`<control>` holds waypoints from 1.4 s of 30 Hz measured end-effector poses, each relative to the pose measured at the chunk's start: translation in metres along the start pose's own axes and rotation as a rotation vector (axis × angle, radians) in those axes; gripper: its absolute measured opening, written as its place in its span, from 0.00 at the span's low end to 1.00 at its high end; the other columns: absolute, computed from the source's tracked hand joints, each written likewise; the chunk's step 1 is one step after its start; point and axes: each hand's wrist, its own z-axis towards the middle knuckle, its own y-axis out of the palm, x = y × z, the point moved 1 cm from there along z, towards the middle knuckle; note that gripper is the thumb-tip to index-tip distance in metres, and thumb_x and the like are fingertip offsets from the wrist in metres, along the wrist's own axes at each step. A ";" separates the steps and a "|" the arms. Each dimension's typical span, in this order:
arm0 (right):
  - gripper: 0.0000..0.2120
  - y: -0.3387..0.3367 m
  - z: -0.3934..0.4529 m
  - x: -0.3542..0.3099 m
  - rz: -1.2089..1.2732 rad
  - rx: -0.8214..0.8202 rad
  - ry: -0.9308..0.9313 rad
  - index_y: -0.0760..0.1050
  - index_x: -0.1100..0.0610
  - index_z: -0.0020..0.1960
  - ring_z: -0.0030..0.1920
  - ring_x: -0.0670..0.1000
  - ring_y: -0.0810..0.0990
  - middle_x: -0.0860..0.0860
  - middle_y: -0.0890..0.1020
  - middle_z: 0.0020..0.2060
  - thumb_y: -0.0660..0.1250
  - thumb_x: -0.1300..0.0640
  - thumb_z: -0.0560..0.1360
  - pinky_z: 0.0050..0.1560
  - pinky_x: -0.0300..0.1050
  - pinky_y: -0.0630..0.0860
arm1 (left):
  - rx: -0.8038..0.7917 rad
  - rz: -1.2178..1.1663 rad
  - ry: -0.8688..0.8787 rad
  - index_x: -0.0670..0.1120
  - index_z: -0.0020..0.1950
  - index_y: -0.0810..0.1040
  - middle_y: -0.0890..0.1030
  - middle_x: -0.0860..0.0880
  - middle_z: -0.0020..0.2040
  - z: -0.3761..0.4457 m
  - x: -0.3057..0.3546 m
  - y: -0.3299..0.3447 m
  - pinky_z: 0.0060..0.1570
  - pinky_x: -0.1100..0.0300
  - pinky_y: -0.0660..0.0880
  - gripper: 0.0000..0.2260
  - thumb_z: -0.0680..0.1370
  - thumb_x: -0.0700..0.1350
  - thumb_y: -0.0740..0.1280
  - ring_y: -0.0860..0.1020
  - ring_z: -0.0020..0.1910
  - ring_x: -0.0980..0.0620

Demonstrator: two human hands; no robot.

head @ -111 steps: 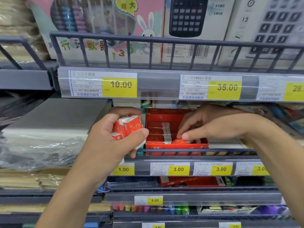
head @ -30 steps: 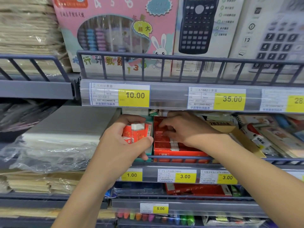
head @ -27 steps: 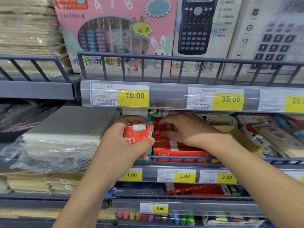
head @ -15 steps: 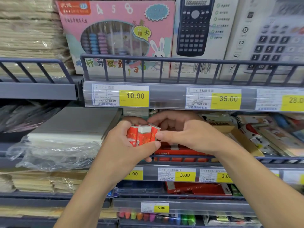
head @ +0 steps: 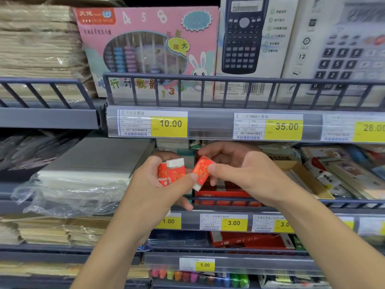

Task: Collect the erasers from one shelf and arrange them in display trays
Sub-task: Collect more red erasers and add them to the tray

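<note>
Both bare forearms reach up and forward, converging at mid-height. The left hand (head: 155, 184) curls around a clutch of small red-wrapped white erasers (head: 170, 171). The right hand (head: 239, 170) pinches one tilted red-sleeved rectangular eraser (head: 201, 171) between thumb and fingers.

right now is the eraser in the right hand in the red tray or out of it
Out. The right hand pinches the eraser in the air, tilted, above and in front of the red tray.

Left hand (head: 154, 184) gripping a bunch of red erasers (head: 170, 171) at frame centre, right hand (head: 245, 172) pinching a single red eraser (head: 201, 171) beside them, red display tray (head: 227, 195) on the shelf behind
</note>
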 end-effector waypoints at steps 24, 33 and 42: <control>0.11 -0.062 0.011 0.045 -0.933 0.202 0.250 0.79 0.40 0.58 0.33 0.35 0.71 0.34 0.73 0.36 0.70 0.41 0.76 0.31 0.24 0.67 | 0.044 -0.046 0.028 0.57 0.48 0.80 0.83 0.45 0.35 0.017 -0.006 0.002 0.23 0.63 0.71 0.10 0.73 0.46 0.78 0.70 0.21 0.49; 0.12 -0.054 0.022 0.041 -1.094 0.037 0.173 0.79 0.44 0.60 0.35 0.35 0.66 0.33 0.69 0.38 0.67 0.43 0.79 0.39 0.20 0.64 | 0.075 -0.026 0.025 0.52 0.52 0.78 0.82 0.50 0.31 0.021 -0.012 0.003 0.21 0.61 0.67 0.09 0.77 0.39 0.72 0.68 0.23 0.47; 0.12 -0.050 0.029 0.039 -1.157 -0.083 0.211 0.79 0.47 0.63 0.35 0.36 0.66 0.46 0.76 0.60 0.68 0.51 0.80 0.40 0.31 0.65 | 0.028 -0.049 0.011 0.49 0.56 0.78 0.85 0.45 0.36 0.013 -0.005 0.005 0.21 0.61 0.70 0.12 0.76 0.38 0.74 0.71 0.20 0.52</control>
